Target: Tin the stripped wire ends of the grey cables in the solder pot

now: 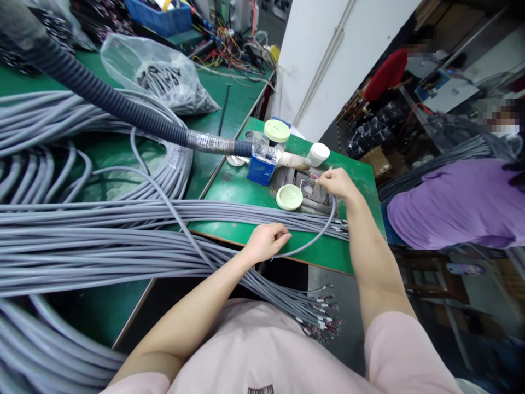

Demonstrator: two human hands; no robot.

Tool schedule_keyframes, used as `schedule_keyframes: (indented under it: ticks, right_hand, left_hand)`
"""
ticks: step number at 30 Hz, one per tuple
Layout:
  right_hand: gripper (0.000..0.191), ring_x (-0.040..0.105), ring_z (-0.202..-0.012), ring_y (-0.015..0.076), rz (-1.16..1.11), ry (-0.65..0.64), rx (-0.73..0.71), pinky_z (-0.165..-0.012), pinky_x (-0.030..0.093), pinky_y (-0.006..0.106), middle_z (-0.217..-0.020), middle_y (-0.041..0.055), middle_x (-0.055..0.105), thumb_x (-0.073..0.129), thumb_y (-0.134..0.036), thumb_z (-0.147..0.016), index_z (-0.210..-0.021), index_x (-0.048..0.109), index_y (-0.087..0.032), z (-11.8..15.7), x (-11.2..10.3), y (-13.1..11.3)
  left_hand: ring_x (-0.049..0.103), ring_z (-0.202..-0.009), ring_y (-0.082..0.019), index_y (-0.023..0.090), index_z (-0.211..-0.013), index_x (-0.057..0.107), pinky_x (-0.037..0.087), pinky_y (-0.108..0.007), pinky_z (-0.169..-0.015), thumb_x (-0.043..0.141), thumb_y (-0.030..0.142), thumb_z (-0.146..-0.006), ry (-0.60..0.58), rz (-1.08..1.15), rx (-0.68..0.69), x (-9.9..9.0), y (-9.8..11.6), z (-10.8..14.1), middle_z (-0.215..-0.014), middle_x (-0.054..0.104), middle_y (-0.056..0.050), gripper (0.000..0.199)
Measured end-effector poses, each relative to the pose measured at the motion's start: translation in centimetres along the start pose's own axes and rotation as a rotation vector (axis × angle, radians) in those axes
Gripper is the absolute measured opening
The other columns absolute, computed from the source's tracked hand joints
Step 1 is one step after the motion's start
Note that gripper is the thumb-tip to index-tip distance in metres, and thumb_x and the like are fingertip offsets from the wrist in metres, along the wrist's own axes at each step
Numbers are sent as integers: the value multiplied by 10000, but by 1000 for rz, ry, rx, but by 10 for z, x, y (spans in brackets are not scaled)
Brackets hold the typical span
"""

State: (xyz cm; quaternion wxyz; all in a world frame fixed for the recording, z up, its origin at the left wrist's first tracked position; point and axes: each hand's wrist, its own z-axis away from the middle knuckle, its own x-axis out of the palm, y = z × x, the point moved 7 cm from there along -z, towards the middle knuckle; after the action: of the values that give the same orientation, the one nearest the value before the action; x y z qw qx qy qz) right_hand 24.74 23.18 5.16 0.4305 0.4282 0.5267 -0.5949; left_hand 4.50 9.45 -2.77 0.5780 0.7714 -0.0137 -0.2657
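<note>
My right hand (335, 183) is closed in a pinch on the end of a grey cable (333, 210), whose thin reddish wires (314, 176) stick out to the left. Below those wire ends lies a dark square metal plate (312, 191) with a shiny patch. The cable curves down and back toward my left hand (267, 241), which is closed around it at the table's front edge; the fingers partly hide it. Left of the plate stands a pale green open tub (289, 197). A hose nozzle (293, 160) points at the plate from behind.
Bundled grey cables (123, 246) cross the green table (229, 191), some ends hanging over its front. A ribbed hose (143, 117) runs overhead to a blue block (261, 171). Behind stand a white jar (318, 154) and a yellow-lidded jar (277, 131). A person in purple (455, 205) sits at right.
</note>
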Motion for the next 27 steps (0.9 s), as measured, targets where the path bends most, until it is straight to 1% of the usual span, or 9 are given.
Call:
schedule_keyframes:
  ticks: [3, 5, 8, 10, 14, 18, 21, 24, 27]
  right_hand:
    - [263, 389, -490, 86, -97, -54, -155, -497, 277, 234, -450, -37, 397, 567, -314, -713, -508, 537, -151, 20, 0, -32]
    - [257, 378, -497, 83, -66, -84, -203, -497, 258, 237, -459, -39, 395, 565, -285, -708, -491, 511, -157, 29, 7, -50]
    - [225, 425, -535, 97, 47, -113, -246, -518, 260, 246, -504, -21, 474, 557, -264, -720, -522, 563, -155, 35, 20, -70]
    - [223, 477, -576, 115, 137, -134, -257, -534, 264, 253, -562, 4, 559, 555, -279, -740, -564, 614, -154, 36, 29, -77]
    - [237, 558, -654, 155, 270, -159, -248, -548, 271, 265, -707, 60, 680, 552, -313, -773, -641, 674, -158, 37, 40, -81]
    - [246, 599, -714, 184, 336, -160, -221, -569, 304, 261, -794, 98, 715, 549, -332, -783, -675, 692, -163, 37, 46, -81]
    - [228, 611, -745, 196, 349, -153, -211, -584, 323, 263, -829, 110, 720, 545, -304, -777, -701, 705, -161, 37, 46, -79]
    - [224, 586, -691, 175, 279, -113, -211, -564, 305, 262, -749, 81, 699, 542, -285, -768, -675, 697, -154, 37, 34, -73]
    - [235, 528, -596, 140, 143, -19, -181, -534, 285, 255, -596, 32, 618, 552, -286, -751, -603, 665, -141, 34, 10, -55]
  left_hand:
    - [465, -543, -102, 174, -754, 659, 327, -218, -552, 551, 306, -849, -4, -14, -6, 0, 0, 0, -599, 568, 14, 195]
    - [463, -541, -102, 172, -751, 659, 324, -218, -551, 551, 302, -850, -8, -20, -12, 0, 1, 0, -597, 568, 13, 196]
    - [461, -542, -104, 170, -746, 658, 319, -221, -549, 555, 297, -849, -3, -27, -9, 0, 2, 0, -596, 568, 11, 193]
    - [461, -544, -104, 169, -739, 654, 317, -220, -548, 555, 296, -849, -2, -32, -8, -1, 2, 0, -597, 566, 13, 194]
    - [459, -543, -101, 166, -736, 646, 315, -215, -549, 555, 295, -849, -9, -41, -19, 0, 2, 0, -589, 559, 19, 194]
    - [463, -546, -103, 165, -731, 643, 315, -216, -551, 559, 297, -847, -6, -43, -27, -1, 2, 1, -590, 564, 17, 195]
    - [469, -548, -105, 165, -737, 647, 315, -218, -554, 561, 295, -846, -12, -43, -26, 0, 2, 1, -593, 571, 15, 191]
    - [471, -548, -101, 165, -752, 653, 311, -217, -555, 565, 294, -846, -19, -42, -16, 0, 2, 1, -594, 575, 18, 182]
    - [469, -542, -98, 166, -758, 656, 304, -217, -553, 573, 295, -843, -26, -36, -13, 0, 1, 0, -585, 570, 23, 176]
